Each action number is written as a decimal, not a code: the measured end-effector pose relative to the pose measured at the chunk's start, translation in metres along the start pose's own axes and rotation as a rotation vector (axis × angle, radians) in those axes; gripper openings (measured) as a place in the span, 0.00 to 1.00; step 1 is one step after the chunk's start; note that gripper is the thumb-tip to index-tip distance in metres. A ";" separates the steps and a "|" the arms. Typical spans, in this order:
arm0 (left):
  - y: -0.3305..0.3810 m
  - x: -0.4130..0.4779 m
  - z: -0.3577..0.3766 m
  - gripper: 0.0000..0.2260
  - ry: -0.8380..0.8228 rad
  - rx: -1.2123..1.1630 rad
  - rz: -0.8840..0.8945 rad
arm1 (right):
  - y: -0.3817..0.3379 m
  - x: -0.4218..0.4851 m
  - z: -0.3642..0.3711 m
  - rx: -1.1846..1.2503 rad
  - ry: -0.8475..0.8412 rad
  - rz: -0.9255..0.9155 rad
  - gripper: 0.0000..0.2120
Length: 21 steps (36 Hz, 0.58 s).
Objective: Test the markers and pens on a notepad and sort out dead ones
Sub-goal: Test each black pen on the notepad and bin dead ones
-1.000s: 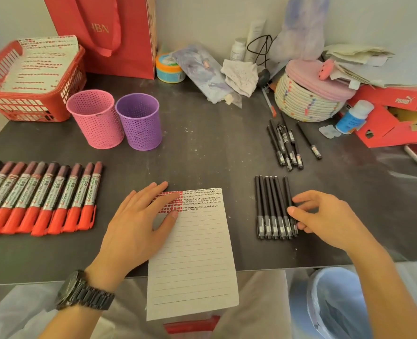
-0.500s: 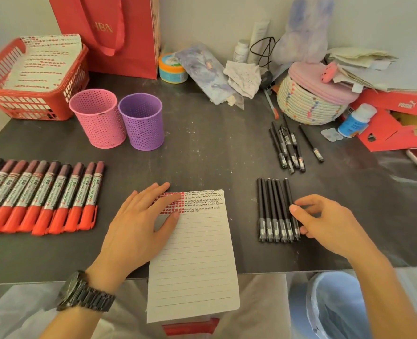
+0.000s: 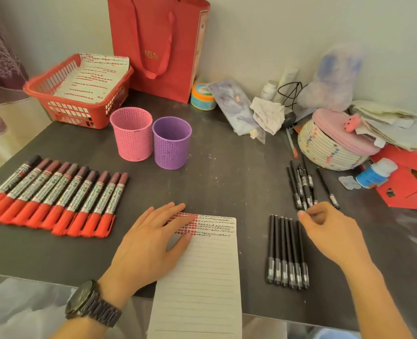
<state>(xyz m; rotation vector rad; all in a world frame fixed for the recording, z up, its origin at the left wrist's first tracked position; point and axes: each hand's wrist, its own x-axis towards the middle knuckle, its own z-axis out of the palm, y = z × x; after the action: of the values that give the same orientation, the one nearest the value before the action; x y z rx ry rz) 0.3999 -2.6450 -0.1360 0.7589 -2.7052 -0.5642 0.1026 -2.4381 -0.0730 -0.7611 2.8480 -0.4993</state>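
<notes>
A lined notepad [image 3: 202, 277] lies at the table's front edge, with red and black test marks across its top lines. My left hand [image 3: 148, 250] rests flat on its upper left corner. Several red markers [image 3: 55, 199] lie side by side at the left. To the right of the pad lies a neat row of black pens [image 3: 285, 253]. Beyond it is a loose pile of black pens [image 3: 300, 184]. My right hand [image 3: 329, 236] is at the pile's near end, its thumb and forefinger pinching the tip of one black pen that still lies on the table.
A pink mesh cup [image 3: 132, 134] and a purple mesh cup [image 3: 172, 143] stand behind the pad. A red basket [image 3: 80, 94] holding marked sheets and a red paper bag [image 3: 158, 45] are at the back left. A woven basket [image 3: 329, 145], a red box [image 3: 408, 182] and clutter fill the back right.
My right hand has left the near end of the neat pen row and moved forward to the loose pile. My left hand has stayed on the notepad.
</notes>
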 end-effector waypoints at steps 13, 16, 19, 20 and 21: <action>-0.002 0.001 0.000 0.24 -0.003 -0.036 -0.022 | -0.044 0.087 0.014 -0.347 0.024 -0.040 0.17; -0.002 0.001 0.000 0.24 0.007 -0.041 -0.023 | -0.048 0.092 0.015 -0.379 0.001 -0.017 0.17; -0.002 0.001 -0.001 0.24 0.007 -0.043 -0.019 | -0.051 0.095 0.014 -0.399 -0.019 0.007 0.17; -0.002 0.001 -0.001 0.24 0.007 -0.041 -0.018 | -0.052 0.095 0.014 -0.404 -0.030 0.017 0.17; -0.003 0.001 -0.001 0.24 0.010 -0.041 -0.018 | -0.053 0.095 0.014 -0.402 -0.042 0.029 0.16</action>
<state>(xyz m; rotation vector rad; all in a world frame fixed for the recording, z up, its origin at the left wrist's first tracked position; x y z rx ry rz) 0.4008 -2.6479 -0.1363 0.7742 -2.6716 -0.6160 0.0483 -2.5331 -0.0731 -0.7747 2.9488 0.1010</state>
